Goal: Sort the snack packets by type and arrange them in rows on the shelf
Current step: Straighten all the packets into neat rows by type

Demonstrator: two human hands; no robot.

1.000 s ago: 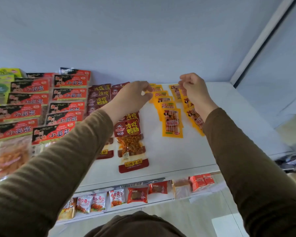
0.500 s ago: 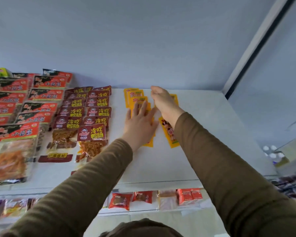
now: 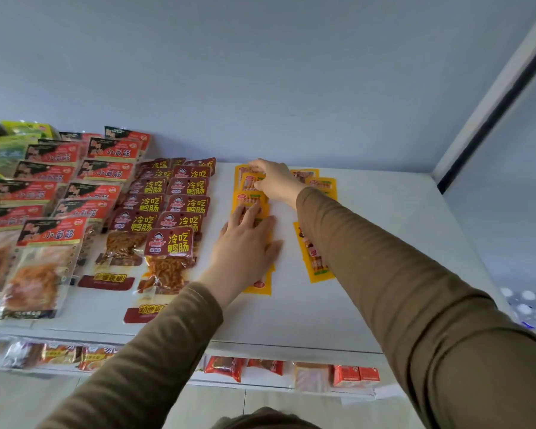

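While the left hand (image 3: 248,243) lies flat and open, pinning the yellow packets (image 3: 250,198) mid-frame, the right hand (image 3: 274,181) pinches one higher up, squaring the row

white shelf (image 3: 369,274) | back-left corner: green packets (image 3: 3,150) | left: red-black packets (image 3: 53,233) in rows | centre-left: maroon packets (image 3: 171,243), two rows | centre: yellow packets (image 3: 317,267), two rows | right end bare

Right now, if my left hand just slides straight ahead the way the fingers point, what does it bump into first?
The left hand lies flat on the left row of yellow packets, fingers pointing toward the back. Sliding on, it would likely first meet the right hand, which rests on that same row's far packets, before the back wall.
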